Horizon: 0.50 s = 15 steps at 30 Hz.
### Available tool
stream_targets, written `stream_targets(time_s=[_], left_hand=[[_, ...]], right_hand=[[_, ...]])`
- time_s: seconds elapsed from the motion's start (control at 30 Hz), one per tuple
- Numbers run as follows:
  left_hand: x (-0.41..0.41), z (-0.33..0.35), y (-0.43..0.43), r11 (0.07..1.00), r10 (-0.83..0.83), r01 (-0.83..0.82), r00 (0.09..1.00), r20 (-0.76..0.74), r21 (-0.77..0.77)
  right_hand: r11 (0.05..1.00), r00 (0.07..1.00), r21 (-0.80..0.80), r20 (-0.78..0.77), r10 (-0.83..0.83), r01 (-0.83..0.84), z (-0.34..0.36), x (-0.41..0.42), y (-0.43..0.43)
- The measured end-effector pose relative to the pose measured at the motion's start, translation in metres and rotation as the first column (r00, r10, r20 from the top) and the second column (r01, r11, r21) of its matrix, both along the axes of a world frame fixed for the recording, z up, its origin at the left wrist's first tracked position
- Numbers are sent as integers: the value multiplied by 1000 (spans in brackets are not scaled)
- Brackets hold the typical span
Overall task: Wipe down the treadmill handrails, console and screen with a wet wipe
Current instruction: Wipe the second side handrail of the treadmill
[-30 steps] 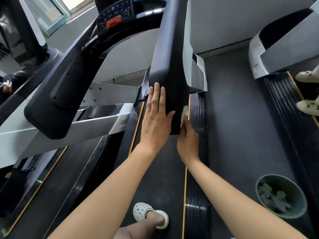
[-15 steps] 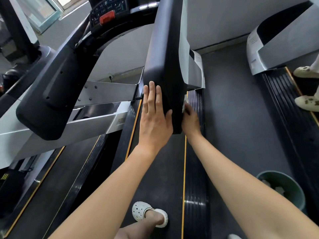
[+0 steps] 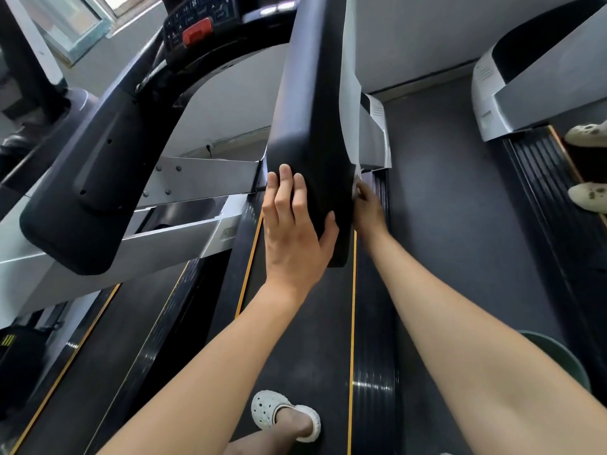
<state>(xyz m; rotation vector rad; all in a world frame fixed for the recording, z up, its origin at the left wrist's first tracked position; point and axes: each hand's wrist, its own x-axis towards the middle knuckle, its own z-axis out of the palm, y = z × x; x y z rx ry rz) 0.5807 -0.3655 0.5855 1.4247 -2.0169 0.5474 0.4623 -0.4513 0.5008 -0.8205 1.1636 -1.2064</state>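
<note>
Around: console (image 3: pixel 197 24) with red button at 11 o'clock; left handrail (image 3: pixel 92 192) at 9; green bin (image 3: pixel 565 359) at 4, part hidden by right forearm; another person's clogs (image 3: pixel 588 165) at 3.
Right handrail (image 3: pixel 312 126) at centre hid most of right hand (image 3: pixel 368 208).
Left hand (image 3: pixel 292 231) lay flat on its inner face, fingers straight, pressed together, thumb under rail end.
Wet wipe (image 3: pixel 356 187) showed at right fingertips on outer face; grip could not be told.
Open belt (image 3: pixel 295 339) lay below rail end.

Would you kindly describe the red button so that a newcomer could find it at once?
Start at the treadmill console at the top of the view. The red button sits at its lower edge, the only red part among dark keys.
</note>
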Motion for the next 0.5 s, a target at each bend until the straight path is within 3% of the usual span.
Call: stream_targets(time_s=[0.3, 0.5], left_hand=[[-1, -6, -3, 999, -42, 42, 999, -15, -4], [0, -2, 1, 999, -40, 41, 999, -27, 31]], right_hand=[[990, 939, 3, 314, -136, 143, 11, 25, 54], [995, 994, -24, 51, -94, 96, 17, 14, 33]])
